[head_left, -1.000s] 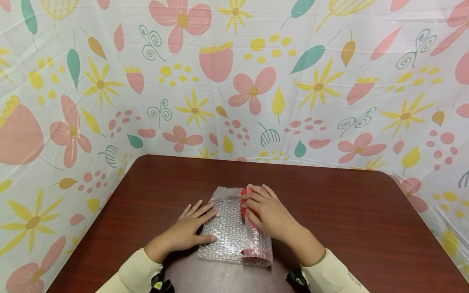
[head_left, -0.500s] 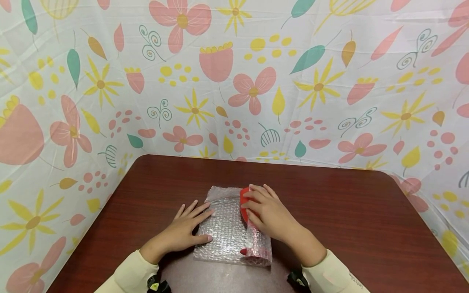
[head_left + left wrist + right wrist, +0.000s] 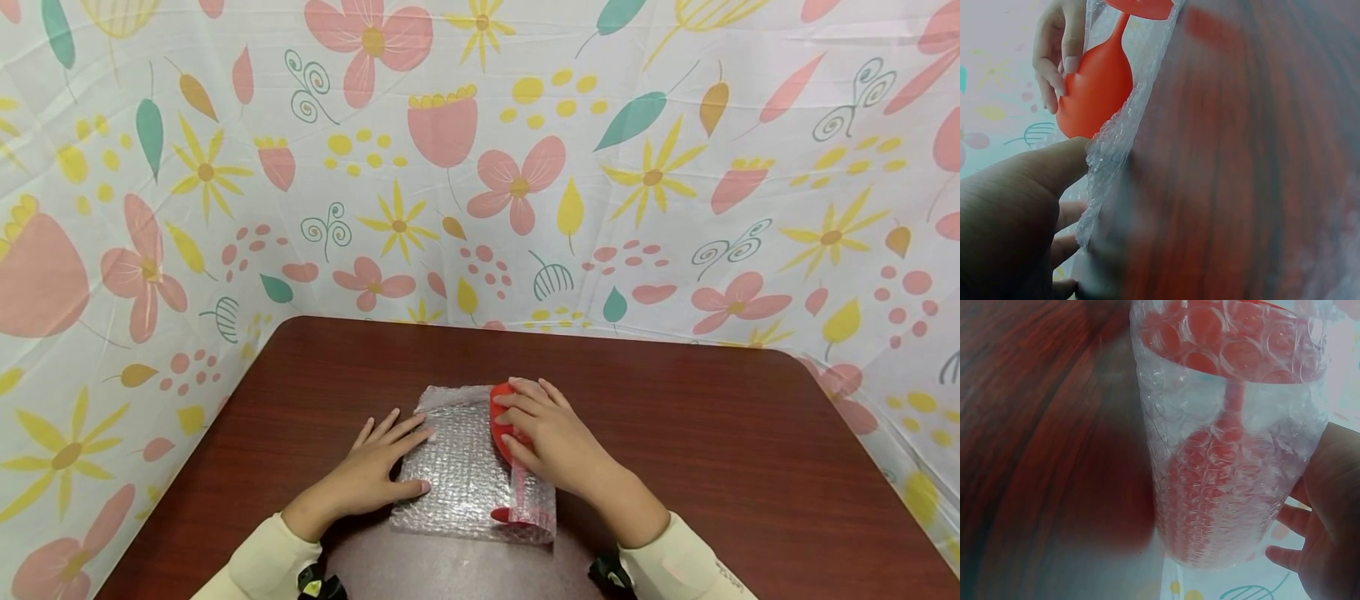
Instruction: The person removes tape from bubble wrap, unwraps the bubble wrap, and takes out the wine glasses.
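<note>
A red wine glass (image 3: 501, 421) lies on its side on the bubble wrap (image 3: 459, 483), bowl away from me and foot toward me. The sheet curls up over its right side; the left wrist view shows the bare bowl (image 3: 1099, 87), stem and part of the foot. From the right wrist view the glass is seen through the bubbles. My right hand (image 3: 558, 437) curls over the wrapped bowl and holds it, with fingertips on the red surface. My left hand (image 3: 367, 471) rests with spread fingers on the sheet's left edge, thumb nearest me.
Dark red-brown wood table (image 3: 712, 433) extends around the wrap, with a greyish patch (image 3: 457, 571) at its near side. A floral cloth (image 3: 480, 167) hangs behind the table and along its left. Pale sleeves (image 3: 255, 562) and black wrist straps are on both arms.
My left hand and the sheet's left edge have shifted slightly left. More of the red bowl shows, and the curled flap's edge over the glass has drawn back right. My right hand stays nearly in place.
</note>
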`<state>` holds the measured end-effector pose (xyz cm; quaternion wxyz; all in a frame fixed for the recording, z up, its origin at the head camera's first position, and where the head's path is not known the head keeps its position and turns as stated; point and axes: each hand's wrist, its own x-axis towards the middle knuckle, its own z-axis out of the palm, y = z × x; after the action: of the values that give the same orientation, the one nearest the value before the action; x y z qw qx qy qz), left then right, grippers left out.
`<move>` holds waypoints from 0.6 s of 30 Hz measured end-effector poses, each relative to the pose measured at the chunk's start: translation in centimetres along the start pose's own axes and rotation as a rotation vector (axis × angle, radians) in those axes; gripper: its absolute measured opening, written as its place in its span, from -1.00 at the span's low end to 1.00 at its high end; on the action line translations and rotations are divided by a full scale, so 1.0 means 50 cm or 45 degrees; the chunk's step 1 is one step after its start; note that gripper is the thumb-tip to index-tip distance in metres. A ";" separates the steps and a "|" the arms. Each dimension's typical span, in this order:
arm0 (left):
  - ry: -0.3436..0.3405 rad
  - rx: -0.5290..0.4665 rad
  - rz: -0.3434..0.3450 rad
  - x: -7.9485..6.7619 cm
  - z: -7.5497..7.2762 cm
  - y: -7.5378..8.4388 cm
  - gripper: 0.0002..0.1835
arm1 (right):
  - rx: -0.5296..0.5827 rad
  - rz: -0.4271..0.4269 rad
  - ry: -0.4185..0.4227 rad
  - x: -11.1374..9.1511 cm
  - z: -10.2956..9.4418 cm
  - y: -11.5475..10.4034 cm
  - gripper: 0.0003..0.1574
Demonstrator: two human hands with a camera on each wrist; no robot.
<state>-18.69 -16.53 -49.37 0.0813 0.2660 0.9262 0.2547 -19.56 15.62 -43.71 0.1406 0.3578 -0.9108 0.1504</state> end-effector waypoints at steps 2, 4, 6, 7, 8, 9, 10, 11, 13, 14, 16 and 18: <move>0.001 -0.012 -0.002 0.000 -0.001 0.000 -0.16 | -0.004 0.003 -0.001 -0.001 0.001 0.000 -0.79; 0.002 -0.019 -0.003 -0.001 -0.001 0.001 -0.16 | -0.014 0.000 0.002 -0.001 0.001 0.000 -0.78; 0.002 -0.025 -0.005 -0.001 -0.002 0.002 -0.16 | -0.024 -0.008 0.010 -0.002 0.002 0.000 -0.77; 0.006 -0.034 -0.004 -0.001 -0.002 0.002 -0.16 | -0.028 -0.016 0.017 -0.002 0.002 0.001 -0.76; 0.008 -0.038 -0.006 0.000 -0.003 0.002 -0.16 | -0.033 -0.022 0.023 -0.002 0.002 0.001 -0.76; 0.011 -0.039 -0.009 0.000 -0.003 0.002 -0.15 | -0.036 -0.026 0.026 -0.003 0.002 0.001 -0.76; 0.017 -0.043 -0.010 0.000 -0.004 0.001 -0.15 | -0.035 -0.031 0.029 -0.003 0.002 0.002 -0.76; 0.022 -0.041 -0.014 0.000 -0.004 0.000 -0.15 | -0.035 -0.033 0.032 -0.003 0.002 0.002 -0.76; 0.039 -0.050 -0.021 0.000 -0.005 -0.001 -0.16 | -0.033 -0.037 0.036 -0.004 0.001 0.003 -0.75; 0.046 -0.053 -0.027 0.000 -0.006 -0.001 -0.16 | -0.030 -0.037 0.038 -0.004 0.001 0.003 -0.75; 0.063 -0.068 -0.033 0.000 -0.008 -0.003 -0.16 | -0.025 -0.037 0.040 -0.004 0.000 0.003 -0.75; 0.073 -0.082 -0.035 0.000 -0.009 -0.005 -0.16 | -0.026 -0.036 0.038 -0.004 0.000 0.003 -0.75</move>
<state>-18.92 -16.91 -49.12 0.0666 0.2433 0.9230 0.2908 -19.51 15.86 -43.80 0.1599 0.3669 -0.9050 0.1444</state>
